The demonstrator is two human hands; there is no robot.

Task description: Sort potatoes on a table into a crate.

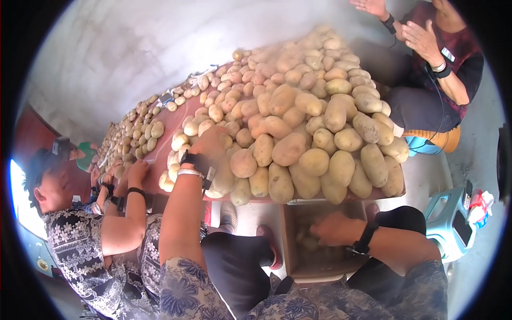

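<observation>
A large heap of potatoes (pixel 288 148) covers the near end of a reddish-brown table (pixel 170 124). My left hand (pixel 210 142) reaches onto the heap's left side, touching or close to the potatoes there; its fingers are blurred and partly hidden. Below the table edge, between my legs, stands an open cardboard box (pixel 322 272) with some potatoes (pixel 308 242) in its shaded bottom. My right hand (pixel 336 229) is over the box opening, blurred by motion, and whether it holds anything cannot be made out. Both my wrists wear black bands.
At the left, a co-worker (pixel 80 224) reaches to a second potato pile (pixel 138 136), with another person (pixel 85 154) farther off. Across at the right sits a person with both hands raised (pixel 424 42). A light blue plastic stool (pixel 450 224) holding a phone (pixel 463 228) stands at my right.
</observation>
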